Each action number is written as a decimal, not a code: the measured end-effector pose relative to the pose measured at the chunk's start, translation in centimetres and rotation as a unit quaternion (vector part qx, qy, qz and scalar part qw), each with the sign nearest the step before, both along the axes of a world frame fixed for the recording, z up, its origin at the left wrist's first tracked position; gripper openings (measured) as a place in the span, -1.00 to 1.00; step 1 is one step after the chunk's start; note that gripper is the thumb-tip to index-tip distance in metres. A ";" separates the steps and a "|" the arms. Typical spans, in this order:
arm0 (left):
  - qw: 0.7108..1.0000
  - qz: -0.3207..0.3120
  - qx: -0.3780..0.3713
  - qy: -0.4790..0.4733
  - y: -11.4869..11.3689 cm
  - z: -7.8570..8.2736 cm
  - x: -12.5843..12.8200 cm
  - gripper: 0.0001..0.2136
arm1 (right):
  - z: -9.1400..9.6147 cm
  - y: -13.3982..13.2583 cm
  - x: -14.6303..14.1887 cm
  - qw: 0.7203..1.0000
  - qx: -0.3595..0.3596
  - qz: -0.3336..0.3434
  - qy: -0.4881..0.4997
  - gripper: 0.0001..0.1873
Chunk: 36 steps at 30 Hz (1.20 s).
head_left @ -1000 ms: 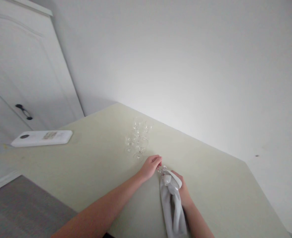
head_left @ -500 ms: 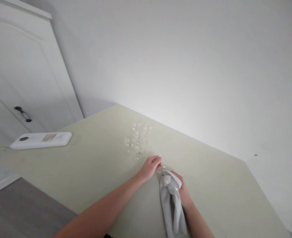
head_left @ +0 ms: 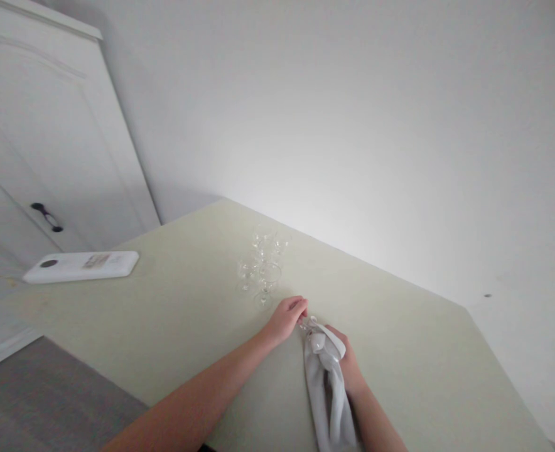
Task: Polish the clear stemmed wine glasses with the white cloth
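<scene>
A small stemmed glass [head_left: 317, 342] lies tilted between my hands, its bowl toward me. My left hand [head_left: 287, 317] pinches the glass at its foot end with closed fingers. A grey-white cloth [head_left: 322, 376] hangs from my right hand [head_left: 344, 351], which is wrapped in part around it and presses it against the glass. The right fingertips are hidden behind the cloth. Just beyond my left hand, several clear stemmed glasses [head_left: 264, 270] stand in a tight group on the pale table [head_left: 400, 370].
At the table's left lies a white flat oblong device [head_left: 82, 267] with a label and a dark round spot. A white cupboard [head_left: 46, 125] with a dark handle [head_left: 46, 217] rises behind it. The table's far edge meets a plain wall [head_left: 329, 125]. Grey flooring [head_left: 46, 395] shows at lower left.
Both hands, the glass and the cloth hold almost the same position. The whole view has shifted very slightly; the glasses on the table have not moved.
</scene>
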<state>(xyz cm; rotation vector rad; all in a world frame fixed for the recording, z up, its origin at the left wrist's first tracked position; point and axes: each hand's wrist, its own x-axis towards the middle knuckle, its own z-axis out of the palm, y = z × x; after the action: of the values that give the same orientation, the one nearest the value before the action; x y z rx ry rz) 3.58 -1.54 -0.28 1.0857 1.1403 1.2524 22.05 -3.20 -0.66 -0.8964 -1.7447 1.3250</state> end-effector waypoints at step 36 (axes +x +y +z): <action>1.000 -0.005 -0.022 0.019 0.0 0.2 0.1 -0.62 | 0.6 -0.4 0.0 1.000 0.001 -0.010 -0.029 -0.84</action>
<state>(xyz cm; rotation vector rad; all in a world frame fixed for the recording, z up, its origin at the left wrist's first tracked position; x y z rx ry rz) 3.65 -1.59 -0.03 1.0846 1.1847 1.1970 22.10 -3.62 -0.05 -0.9574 -1.7758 1.2963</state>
